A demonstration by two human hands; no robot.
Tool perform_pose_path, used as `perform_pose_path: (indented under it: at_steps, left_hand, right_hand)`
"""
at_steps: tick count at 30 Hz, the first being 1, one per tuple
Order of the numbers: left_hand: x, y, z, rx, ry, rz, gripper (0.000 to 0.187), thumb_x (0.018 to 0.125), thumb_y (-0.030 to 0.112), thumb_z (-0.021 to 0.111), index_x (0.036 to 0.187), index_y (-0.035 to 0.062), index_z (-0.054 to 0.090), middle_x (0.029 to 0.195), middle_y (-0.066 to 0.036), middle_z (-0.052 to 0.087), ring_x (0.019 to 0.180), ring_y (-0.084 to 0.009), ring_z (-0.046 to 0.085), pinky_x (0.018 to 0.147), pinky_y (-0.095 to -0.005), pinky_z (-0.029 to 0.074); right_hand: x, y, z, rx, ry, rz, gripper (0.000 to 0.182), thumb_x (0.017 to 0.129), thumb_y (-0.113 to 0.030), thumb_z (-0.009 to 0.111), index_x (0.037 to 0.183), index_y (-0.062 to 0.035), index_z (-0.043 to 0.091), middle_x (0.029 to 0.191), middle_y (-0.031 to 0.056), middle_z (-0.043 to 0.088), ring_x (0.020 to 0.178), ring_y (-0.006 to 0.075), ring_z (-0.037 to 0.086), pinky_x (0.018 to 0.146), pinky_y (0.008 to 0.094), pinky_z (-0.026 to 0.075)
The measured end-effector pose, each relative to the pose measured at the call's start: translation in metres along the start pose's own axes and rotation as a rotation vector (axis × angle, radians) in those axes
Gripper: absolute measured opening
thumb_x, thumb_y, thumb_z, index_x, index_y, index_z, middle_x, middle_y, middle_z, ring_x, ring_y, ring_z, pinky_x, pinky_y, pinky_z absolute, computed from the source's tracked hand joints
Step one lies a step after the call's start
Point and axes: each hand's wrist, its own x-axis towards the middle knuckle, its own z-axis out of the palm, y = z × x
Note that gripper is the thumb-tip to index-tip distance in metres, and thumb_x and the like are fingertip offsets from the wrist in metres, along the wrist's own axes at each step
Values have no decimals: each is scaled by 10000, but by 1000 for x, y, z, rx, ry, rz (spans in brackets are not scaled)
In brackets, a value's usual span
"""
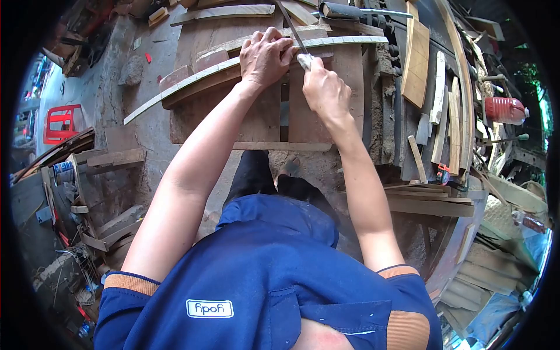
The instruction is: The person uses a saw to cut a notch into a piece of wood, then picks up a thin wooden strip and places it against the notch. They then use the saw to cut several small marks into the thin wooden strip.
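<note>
A long, thin wooden strip (175, 89) with evenly spaced cross marks curves over the boards in front of me. My left hand (265, 60) is closed over its middle, fingers bent and thumb toward the right. In my right hand (324, 87) is the pale, wrapped-looking handle of a long, narrow dark blade (290, 21). The blade crosses the strip just right of my left thumb and points away from me. Under the strip are curved wooden blocks (201, 86), resting on wide brown boards (318, 125).
More wood pieces (224, 13) lie at the far side. To the right are a curved board (415, 61), several offcuts (438, 87), a tape measure (443, 173) and a red-filled bottle (505, 111). A red plastic crate (62, 123) stands at left, near stacked scrap wood (116, 157).
</note>
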Motion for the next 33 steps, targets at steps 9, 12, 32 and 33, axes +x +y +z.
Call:
perform_pose_path:
  at_steps: [9, 12, 32, 33]
  left_hand:
    - [0, -3, 1, -15, 22, 5, 222, 861, 396, 653, 979, 238, 753, 1006, 35, 620, 1004, -210, 571, 883, -385, 425]
    - [-1, 0, 1, -20, -12, -5, 229, 866, 403, 645, 979, 236, 754, 1012, 33, 619, 1004, -212, 571, 884, -385, 424]
    - [0, -1, 1, -55, 7, -15, 222, 859, 396, 646, 964, 231, 752, 1014, 27, 618, 1021, -218, 568, 898, -388, 420]
    - [0, 0, 0, -57, -13, -27, 220, 860, 394, 645, 965, 231, 750, 1016, 28, 618, 1023, -216, 568, 902, -387, 418]
  right_hand:
    - [15, -5, 9, 2, 73, -25, 220, 952, -201, 449, 1010, -36, 583, 793, 259, 691, 778, 415, 702, 693, 527, 563]
    - [-1, -2, 4, 40, 54, -16, 228, 950, -207, 453, 1043, -39, 577, 804, 264, 691, 790, 423, 700, 705, 536, 559]
    - [14, -9, 5, 16, 7, 20, 243, 971, -224, 423, 1040, -27, 547, 831, 262, 694, 817, 437, 690, 749, 538, 547]
    - [6, -7, 2, 14, 7, 23, 243, 971, -224, 423, 1040, -27, 547, 831, 262, 694, 817, 437, 690, 749, 538, 547]
